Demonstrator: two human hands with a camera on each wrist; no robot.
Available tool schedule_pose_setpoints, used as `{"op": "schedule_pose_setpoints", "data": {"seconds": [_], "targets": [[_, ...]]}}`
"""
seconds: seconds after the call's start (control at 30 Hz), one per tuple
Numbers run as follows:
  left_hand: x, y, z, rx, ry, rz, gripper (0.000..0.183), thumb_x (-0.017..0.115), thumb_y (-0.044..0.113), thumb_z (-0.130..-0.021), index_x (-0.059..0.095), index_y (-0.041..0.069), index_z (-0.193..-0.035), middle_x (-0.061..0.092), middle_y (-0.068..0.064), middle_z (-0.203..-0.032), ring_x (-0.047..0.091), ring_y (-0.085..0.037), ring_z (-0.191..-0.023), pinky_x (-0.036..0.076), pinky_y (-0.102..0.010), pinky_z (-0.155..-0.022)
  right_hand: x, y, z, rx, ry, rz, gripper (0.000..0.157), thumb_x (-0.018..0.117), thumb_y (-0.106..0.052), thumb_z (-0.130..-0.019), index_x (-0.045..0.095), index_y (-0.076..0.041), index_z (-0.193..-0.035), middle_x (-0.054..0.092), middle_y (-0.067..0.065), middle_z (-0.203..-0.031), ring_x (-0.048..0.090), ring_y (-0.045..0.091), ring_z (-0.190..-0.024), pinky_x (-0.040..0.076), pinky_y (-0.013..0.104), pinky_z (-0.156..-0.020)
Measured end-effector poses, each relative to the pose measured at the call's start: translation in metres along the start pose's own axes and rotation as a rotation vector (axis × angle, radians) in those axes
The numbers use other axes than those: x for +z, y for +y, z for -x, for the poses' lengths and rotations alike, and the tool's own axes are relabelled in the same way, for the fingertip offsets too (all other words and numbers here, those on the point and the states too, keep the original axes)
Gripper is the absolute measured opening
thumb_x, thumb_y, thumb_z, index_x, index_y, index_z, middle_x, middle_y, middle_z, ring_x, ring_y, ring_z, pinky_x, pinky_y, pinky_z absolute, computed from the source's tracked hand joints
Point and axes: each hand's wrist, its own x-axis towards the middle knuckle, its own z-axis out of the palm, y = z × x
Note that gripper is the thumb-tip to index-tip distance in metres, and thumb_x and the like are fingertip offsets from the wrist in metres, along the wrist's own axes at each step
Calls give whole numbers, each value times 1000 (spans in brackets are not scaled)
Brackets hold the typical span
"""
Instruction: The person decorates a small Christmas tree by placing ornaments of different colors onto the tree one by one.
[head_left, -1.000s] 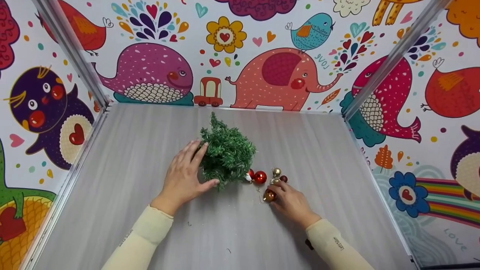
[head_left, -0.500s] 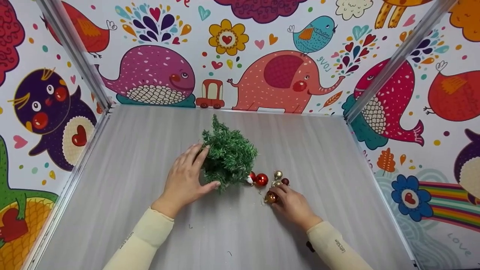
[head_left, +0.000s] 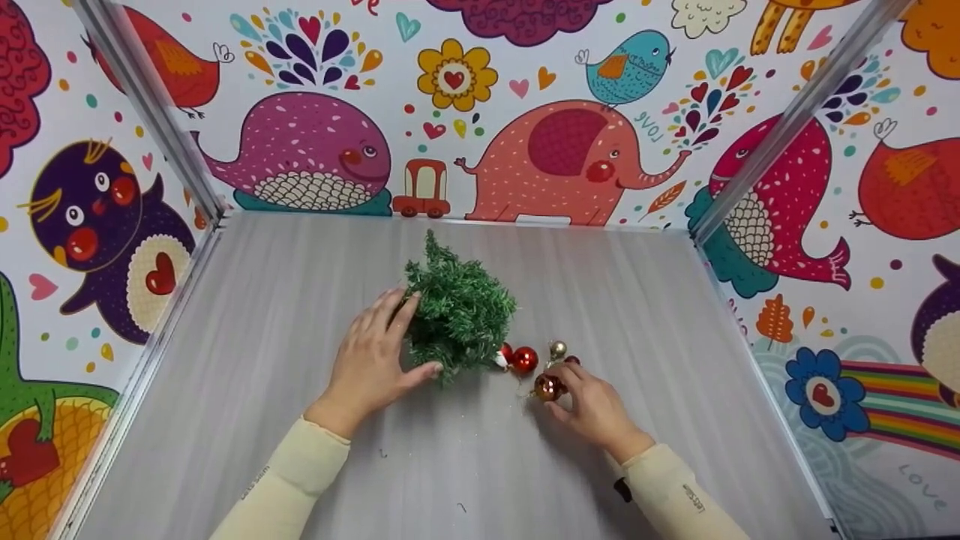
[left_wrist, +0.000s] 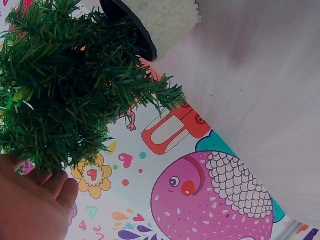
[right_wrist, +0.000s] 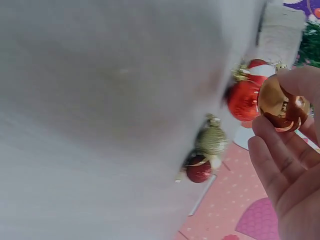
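Observation:
A small green artificial Christmas tree [head_left: 461, 307] stands mid-table in the head view. My left hand [head_left: 375, 356] rests against its left side, thumb and fingers spread along the branches. From the left wrist, the fingertips [left_wrist: 65, 192] meet the foliage, and a white, pebbly-looking base [left_wrist: 167, 22] shows below the tree. Between thumb and fingers of my right hand [head_left: 600, 409] is a shiny copper-gold Christmas bauble [right_wrist: 280, 102]. Just beyond that hand lie a red bauble [head_left: 523, 360], a pale gold bauble [right_wrist: 212, 141] and a dark red bauble [right_wrist: 199, 170].
A red-and-white ornament [head_left: 501, 358] sits at the tree's lower right, partly behind branches. The grey wood-grain table [head_left: 300, 247] is bounded by metal rails [head_left: 161, 300] and cartoon-printed walls [head_left: 300, 150]. Tiny dark scraps [head_left: 461, 507] lie near the front.
My right hand has lifted the copper-gold bauble slightly and turned it, moving a little to the right. The left hand and the tree look almost unmoved.

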Motion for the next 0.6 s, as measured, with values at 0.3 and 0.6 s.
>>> {"op": "schedule_pose_setpoints", "data": {"seconds": [0.3, 0.6], "targets": [[1, -1, 1, -10, 0, -12, 99, 68, 65, -82, 29, 15, -157, 29, -14, -159, 29, -35, -143, 28, -53, -113, -14, -15, -15, -24, 65, -91, 45, 82, -19, -79, 64, -13, -119, 63, -6, -110, 64, 8, -87, 57, 29, -70], [1, 2, 0, -6, 1, -2, 101, 68, 66, -81, 28, 14, -158, 29, -15, -159, 29, -36, -143, 26, -54, -114, -20, -35, -28, -63, 102, -237, 49, 81, -13, -81, 60, -8, -125, 63, 0, -115, 66, 13, -91, 57, 25, -73]]}}
